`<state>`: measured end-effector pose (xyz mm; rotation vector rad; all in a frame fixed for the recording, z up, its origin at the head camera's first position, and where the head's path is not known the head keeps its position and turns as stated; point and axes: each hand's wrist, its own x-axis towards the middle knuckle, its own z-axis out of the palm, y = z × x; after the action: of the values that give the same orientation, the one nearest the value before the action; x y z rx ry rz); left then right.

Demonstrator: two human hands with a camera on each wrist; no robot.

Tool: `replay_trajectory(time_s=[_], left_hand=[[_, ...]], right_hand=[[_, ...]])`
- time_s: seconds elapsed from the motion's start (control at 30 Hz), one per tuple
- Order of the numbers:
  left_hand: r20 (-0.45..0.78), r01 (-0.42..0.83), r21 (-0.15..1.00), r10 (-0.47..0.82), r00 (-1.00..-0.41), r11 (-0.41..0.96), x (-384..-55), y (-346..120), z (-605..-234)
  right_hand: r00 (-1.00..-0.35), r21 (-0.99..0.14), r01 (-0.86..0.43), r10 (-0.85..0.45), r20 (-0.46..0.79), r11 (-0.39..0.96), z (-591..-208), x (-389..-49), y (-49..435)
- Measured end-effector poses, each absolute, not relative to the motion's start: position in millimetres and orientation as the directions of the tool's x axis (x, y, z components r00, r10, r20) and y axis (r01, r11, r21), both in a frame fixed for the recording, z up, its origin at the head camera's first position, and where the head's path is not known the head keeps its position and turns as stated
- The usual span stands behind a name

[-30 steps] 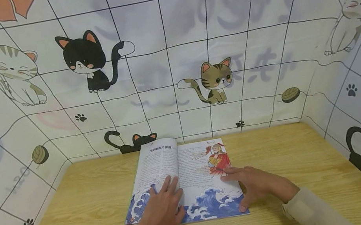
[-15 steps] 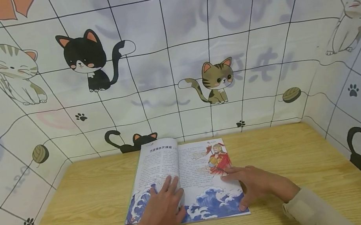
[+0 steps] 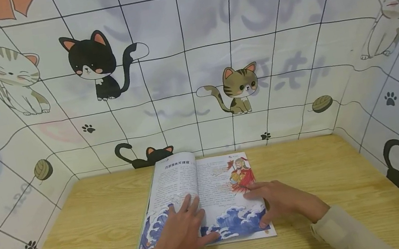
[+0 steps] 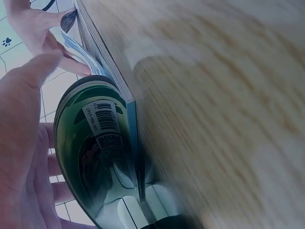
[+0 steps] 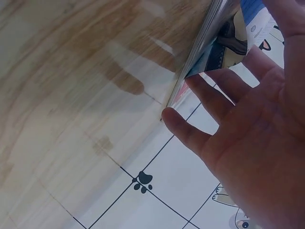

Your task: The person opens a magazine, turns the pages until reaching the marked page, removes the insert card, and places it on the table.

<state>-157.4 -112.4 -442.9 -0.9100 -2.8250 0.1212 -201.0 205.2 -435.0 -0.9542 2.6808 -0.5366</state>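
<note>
An open illustrated magazine or book lies on the table in the head view, with blue waves along the bottom of both pages. My left hand rests on the left page near the fold, fingers spread, its thumb reaching onto the lower right page. At the right edge, my right hand touches the right page with fingers extended and its thumb near the bottom corner. That corner of the page is bent up, baring a strip of the sheet below. The left wrist view shows the curved green back cover with a barcode.
The wooden table extends to both sides of the magazine. Behind and beside it hangs a white sheet printed with cats, paw prints and grid lines.
The right thumb has moved up and inward, lifting the page's bottom right corner. My left thumb has stretched out to the right across the page bottom. The fingers have barely moved.
</note>
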Motion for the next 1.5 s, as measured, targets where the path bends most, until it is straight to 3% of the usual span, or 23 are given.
replay_trajectory(time_s=[0.3,0.5,0.63,0.87,1.23,1.37,1.5], left_hand=[[0.119,0.575,-0.104,0.584,-0.803,0.812,-157.5,-110.7,-441.3],[0.099,0.581,-0.114,0.591,-0.8,0.806,-156.3,-111.2,-439.0],[0.13,0.587,-0.105,0.596,-0.792,0.803,-157.4,-111.8,-437.7],[0.274,0.655,-0.134,0.663,-0.697,0.744,-159.5,-112.1,-435.1],[0.383,0.717,-0.298,0.766,-0.515,0.631,-158.4,-111.0,-432.0],[0.381,0.715,-0.329,0.78,-0.497,0.617,-158.2,-111.7,-431.4],[0.33,0.699,-0.374,0.792,-0.514,0.61,-158.4,-111.9,-429.7]], right_hand=[[-0.755,-0.357,-0.611,-0.655,-0.002,0.706,-433.3,-204.6,200.9],[-0.722,-0.303,-0.685,-0.674,0.158,0.663,-425.4,-206.4,195.7],[-0.732,-0.335,-0.674,-0.655,0.187,0.658,-418.5,-205.6,195.4],[-0.779,-0.426,-0.607,-0.609,0.152,0.671,-412.0,-203.6,194.8],[-0.812,-0.516,-0.557,-0.556,0.177,0.65,-414.2,-202.7,194.7],[-0.835,-0.513,-0.529,-0.522,0.172,0.676,-418.3,-205.3,197.2],[-0.852,-0.475,-0.486,-0.518,0.071,0.734,-425.6,-208.0,198.4]])
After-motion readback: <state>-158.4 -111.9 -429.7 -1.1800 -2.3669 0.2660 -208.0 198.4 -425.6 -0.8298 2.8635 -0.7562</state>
